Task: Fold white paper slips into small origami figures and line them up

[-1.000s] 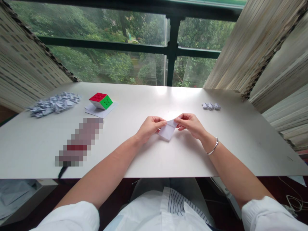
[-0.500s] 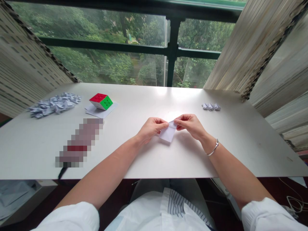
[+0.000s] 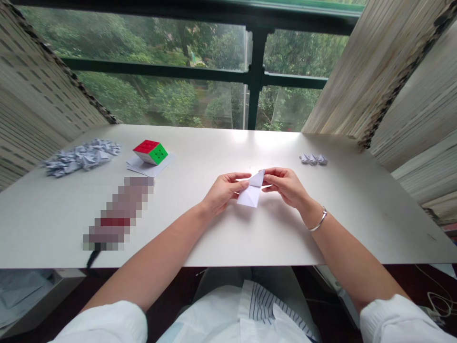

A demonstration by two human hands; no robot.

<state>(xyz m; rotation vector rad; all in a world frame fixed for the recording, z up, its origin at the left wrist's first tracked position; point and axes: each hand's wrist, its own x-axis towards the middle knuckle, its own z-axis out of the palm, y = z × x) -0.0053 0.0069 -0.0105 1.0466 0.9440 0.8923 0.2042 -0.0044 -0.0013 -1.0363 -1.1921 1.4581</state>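
Observation:
A small sheet of white folded paper [image 3: 250, 194] is held just above the table, with creases across it and its upper right corner raised to a point. My left hand [image 3: 225, 191] pinches its left edge between thumb and fingers. At the raised corner, my right hand [image 3: 283, 185] has its thumb and index finger closed on the paper's right edge, the other fingers loosely curled below. The fingertips behind the paper are partly hidden. A silver bangle [image 3: 319, 220] circles my right wrist.
On the white table [image 3: 221, 243], a pile of folded paper pieces [image 3: 84, 157] lies far left. A puzzle cube [image 3: 150, 152] sits on paper sheets [image 3: 160, 169]. A blurred-out long object [image 3: 119, 214] lies nearer. Several small folded paper pieces [image 3: 313, 159] stand in a row back right.
The paper's upper part has opened upward into a pointed flap, and more creases show. My right fingers have shifted slightly up and loosened; my left hand stays nearly in place.

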